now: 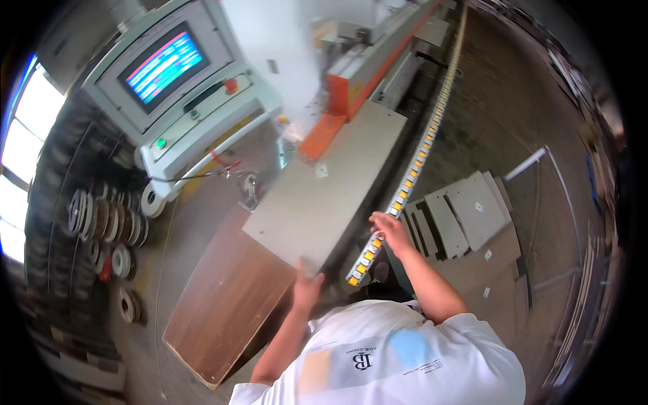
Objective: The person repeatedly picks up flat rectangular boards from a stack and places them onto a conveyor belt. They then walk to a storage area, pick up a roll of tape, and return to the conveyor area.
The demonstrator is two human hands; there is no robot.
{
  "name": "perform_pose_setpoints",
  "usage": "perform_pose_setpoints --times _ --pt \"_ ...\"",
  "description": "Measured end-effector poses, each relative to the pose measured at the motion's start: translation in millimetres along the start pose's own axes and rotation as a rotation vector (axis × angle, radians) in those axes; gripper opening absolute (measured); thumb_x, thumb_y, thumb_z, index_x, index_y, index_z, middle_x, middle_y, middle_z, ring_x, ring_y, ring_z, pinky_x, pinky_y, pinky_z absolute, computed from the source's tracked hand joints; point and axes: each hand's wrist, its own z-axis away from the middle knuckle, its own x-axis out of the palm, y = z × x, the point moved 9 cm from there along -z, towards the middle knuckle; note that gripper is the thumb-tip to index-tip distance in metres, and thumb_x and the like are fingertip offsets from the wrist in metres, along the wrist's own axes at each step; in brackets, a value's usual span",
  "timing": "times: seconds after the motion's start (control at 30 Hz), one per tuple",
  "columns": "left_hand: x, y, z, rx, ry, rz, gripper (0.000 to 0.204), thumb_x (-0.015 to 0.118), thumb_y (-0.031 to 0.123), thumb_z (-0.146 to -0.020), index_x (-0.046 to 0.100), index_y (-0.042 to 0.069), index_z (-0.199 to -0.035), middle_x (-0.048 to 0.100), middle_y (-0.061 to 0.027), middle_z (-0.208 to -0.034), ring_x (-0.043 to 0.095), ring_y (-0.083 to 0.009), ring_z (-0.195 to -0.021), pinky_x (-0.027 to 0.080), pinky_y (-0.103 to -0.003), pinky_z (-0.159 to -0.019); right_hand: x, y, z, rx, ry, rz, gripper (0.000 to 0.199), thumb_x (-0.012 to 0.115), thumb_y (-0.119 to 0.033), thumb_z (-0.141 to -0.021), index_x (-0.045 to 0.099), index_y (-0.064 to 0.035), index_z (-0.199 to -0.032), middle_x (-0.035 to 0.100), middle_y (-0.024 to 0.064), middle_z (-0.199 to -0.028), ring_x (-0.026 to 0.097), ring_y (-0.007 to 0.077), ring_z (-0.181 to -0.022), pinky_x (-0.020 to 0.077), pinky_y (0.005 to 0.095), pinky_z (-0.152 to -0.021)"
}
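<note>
A flat grey panel (324, 196) lies lengthwise on the machine's feed side, its far part beside an orange guard. My left hand (307, 287) grips its near end, with one finger along the edge and the thumb apart; the fingers beneath are hidden. Over the rail of yellow and white rollers (407, 181) is my right hand (390, 231), holding nothing, its fingers stretched to the left. Whether that hand touches the rollers I cannot tell.
Left of the panel is a brown wooden board (229, 297). A control console (169, 74) with a lit screen stands at the far left, near the orange guard (337, 101). Cut grey panels (472, 212) are stacked on the right. Rolls of edging strip (108, 219) stand at left.
</note>
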Motion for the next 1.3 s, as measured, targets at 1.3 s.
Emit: perform_pose_setpoints --times 1.3 --pt "197 117 -55 0.352 0.152 -0.979 0.043 0.070 0.029 -0.088 0.061 0.012 -0.127 0.070 -0.0129 -0.091 0.068 -0.0359 -0.080 0.053 -0.049 -0.072 -643 284 87 0.488 1.161 -0.230 0.044 0.085 -0.033 -0.086 0.062 -0.0034 -0.108 0.063 0.0072 -0.108 0.065 0.0228 -0.092 0.0593 0.0334 -0.066"
